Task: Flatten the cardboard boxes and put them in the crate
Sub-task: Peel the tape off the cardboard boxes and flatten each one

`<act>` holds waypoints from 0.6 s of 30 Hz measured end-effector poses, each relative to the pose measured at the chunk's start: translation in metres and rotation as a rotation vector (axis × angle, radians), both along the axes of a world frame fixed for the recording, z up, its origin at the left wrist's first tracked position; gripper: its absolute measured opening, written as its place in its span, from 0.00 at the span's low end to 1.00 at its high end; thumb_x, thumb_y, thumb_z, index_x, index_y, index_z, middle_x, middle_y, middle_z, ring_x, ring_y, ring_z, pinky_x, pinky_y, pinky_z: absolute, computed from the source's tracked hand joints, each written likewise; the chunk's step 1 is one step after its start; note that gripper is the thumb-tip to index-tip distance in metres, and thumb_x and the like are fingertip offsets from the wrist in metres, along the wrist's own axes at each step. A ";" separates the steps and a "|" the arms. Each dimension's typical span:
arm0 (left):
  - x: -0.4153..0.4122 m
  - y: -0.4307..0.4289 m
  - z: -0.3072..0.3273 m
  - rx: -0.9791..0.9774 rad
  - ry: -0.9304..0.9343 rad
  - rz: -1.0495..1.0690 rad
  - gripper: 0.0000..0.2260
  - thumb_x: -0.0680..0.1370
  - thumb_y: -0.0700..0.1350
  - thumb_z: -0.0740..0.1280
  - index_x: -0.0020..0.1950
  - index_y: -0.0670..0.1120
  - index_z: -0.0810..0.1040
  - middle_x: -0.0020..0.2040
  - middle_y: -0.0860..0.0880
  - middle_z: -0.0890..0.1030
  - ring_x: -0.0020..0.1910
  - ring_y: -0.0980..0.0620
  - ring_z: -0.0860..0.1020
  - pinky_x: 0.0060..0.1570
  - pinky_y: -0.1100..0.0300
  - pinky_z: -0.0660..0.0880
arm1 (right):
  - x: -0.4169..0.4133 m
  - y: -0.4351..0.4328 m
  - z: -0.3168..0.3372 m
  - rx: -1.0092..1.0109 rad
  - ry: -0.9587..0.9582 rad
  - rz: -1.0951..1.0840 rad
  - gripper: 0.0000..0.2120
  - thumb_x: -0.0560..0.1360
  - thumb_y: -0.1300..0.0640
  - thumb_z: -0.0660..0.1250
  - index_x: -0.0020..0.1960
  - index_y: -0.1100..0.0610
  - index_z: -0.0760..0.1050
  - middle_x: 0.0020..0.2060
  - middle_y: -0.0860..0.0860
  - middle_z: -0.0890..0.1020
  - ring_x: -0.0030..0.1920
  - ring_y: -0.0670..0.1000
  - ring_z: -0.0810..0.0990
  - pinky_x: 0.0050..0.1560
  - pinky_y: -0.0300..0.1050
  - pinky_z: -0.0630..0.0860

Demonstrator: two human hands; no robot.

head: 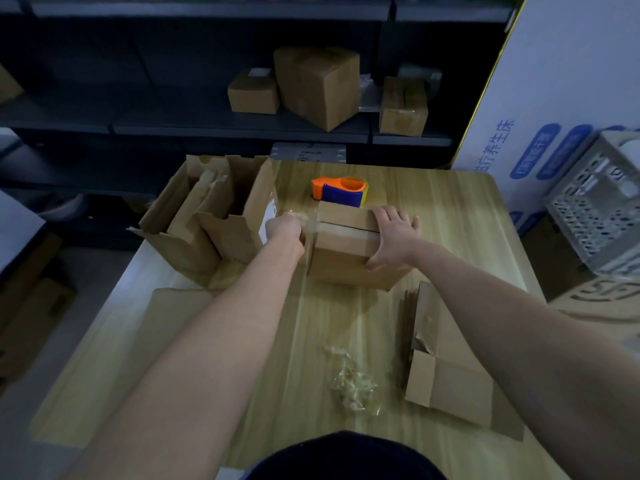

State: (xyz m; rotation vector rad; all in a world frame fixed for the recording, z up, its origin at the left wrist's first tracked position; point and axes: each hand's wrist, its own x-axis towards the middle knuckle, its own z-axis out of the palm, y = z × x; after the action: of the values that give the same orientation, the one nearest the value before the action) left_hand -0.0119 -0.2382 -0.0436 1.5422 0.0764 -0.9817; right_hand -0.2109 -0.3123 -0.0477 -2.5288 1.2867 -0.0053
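1. Small box (346, 258) at the middle of the tabletop (450, 209), top flaps closed, a seam running along the top.
2. Right grip (393, 237) clasped over the small box's right end, with fingers spread across the top and thumb down the near face.
3. Left grip (287, 227) clenched, pinching a strip of clear tape (306, 268) at the box's left end, the strip trailing down the left edge toward the near side.
4. Just beyond the small box, an orange and blue tape dispenser (341, 190).
5. Far left on the tabletop, opened boxes (221, 220) standing side by side, flaps raised.
6. Near left, a flat cardboard sheet (138, 341). Near right, a flattened box (450, 386). Between them, a crumpled tape wad (353, 382).
7. Grey perforated crate (595, 209) off the tabletop to the right, well apart from the small box.
8. Three closed boxes (317, 84) on a far shelf (173, 124).
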 end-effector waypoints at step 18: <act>-0.088 0.091 -0.081 0.105 -0.523 -0.911 0.08 0.70 0.35 0.73 0.36 0.45 0.76 0.43 0.44 0.81 0.41 0.51 0.76 0.45 0.62 0.73 | -0.059 0.014 0.009 -0.041 -0.302 -0.499 0.56 0.58 0.41 0.77 0.74 0.55 0.48 0.70 0.54 0.59 0.71 0.59 0.58 0.69 0.65 0.55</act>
State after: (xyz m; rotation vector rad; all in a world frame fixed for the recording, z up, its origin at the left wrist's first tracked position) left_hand -0.1002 -0.1467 -0.1250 1.9166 -1.0337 -1.2223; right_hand -0.2700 -0.2983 -0.0392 -2.0644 1.7487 -0.5032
